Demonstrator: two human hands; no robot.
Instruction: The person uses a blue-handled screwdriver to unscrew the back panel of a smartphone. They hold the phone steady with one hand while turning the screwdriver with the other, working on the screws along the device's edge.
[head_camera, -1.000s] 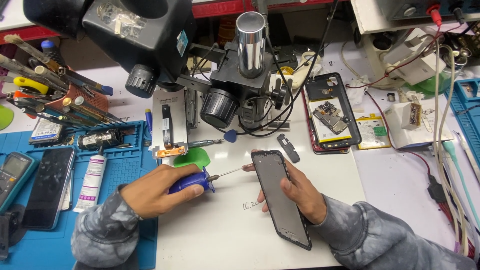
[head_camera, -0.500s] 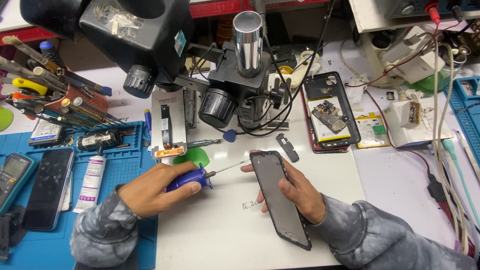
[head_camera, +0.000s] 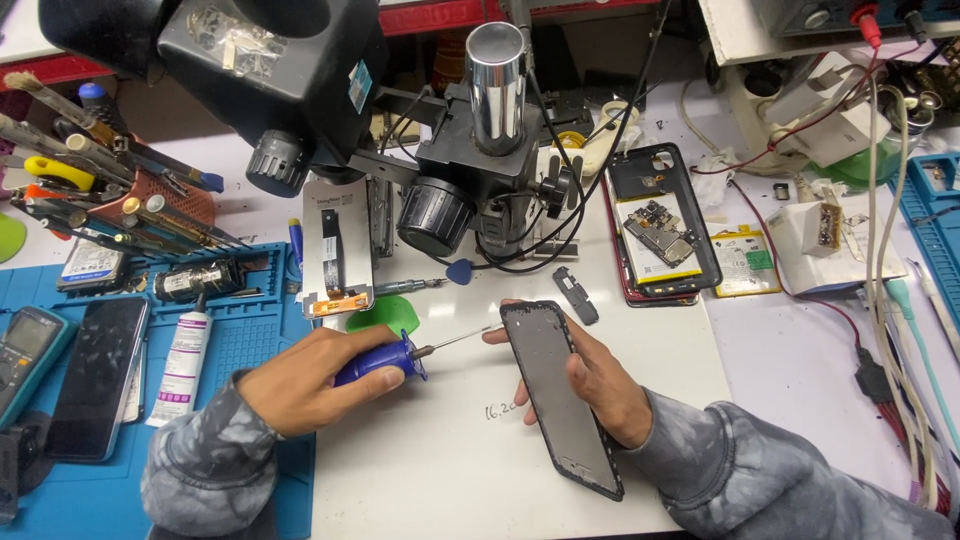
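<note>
A black phone frame (head_camera: 560, 395) lay slantwise on the white table (head_camera: 450, 470), low and right of centre, its upper end toward a microscope (head_camera: 480, 170) and its lower end near the table's front edge. The right hand (head_camera: 590, 385) had its grip closed on the frame, thumb across the face and fingers beneath the right edge. The left hand (head_camera: 310, 380) had its grip closed around a blue-handled screwdriver (head_camera: 400, 357), whose thin shaft pointed right, the tip at the frame's upper left corner; whether tip and frame touched could not be told. Just above the left hand lay a green pick (head_camera: 385, 315) and a detached display panel (head_camera: 337, 250). Farther right, an opened phone with exposed circuit board (head_camera: 662, 225) rested well apart from the frame. To the left, a blue work mat (head_camera: 250, 340) carried a white tube (head_camera: 180, 365) and a dark phone (head_camera: 95, 375)
</note>
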